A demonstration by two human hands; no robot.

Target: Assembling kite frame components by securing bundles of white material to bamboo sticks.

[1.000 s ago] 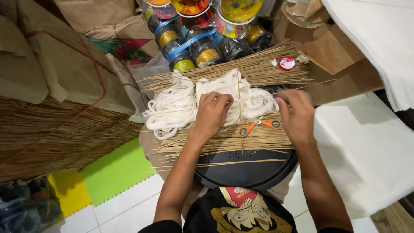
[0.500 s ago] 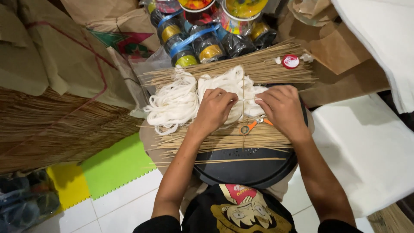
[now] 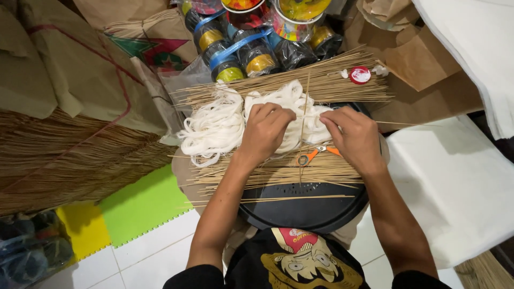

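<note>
My left hand (image 3: 266, 131) rests curled on a heap of white string (image 3: 225, 123) lying on a round black tray (image 3: 305, 206) in my lap. My right hand (image 3: 353, 136) sits beside it, fingertips pinched at the string. A thin bamboo stick (image 3: 304, 128) stands between the two hands, running away from me. Whether either hand grips it I cannot tell. More thin sticks (image 3: 316, 85) lie in bundles above and below the string. Small orange-handled scissors (image 3: 316, 155) lie under my right hand.
Dark jars with coloured lids (image 3: 251, 48) stand at the top. Brown paper packages (image 3: 80, 80) and a big stick bundle (image 3: 64, 160) fill the left. White sheets (image 3: 455, 182) lie at right. A red and white cap (image 3: 360, 75) rests on the sticks. Green and yellow foam mats (image 3: 139, 206) cover the floor.
My right hand has moved left toward the string, closer to my left hand. A single stick now stands upright between the hands.
</note>
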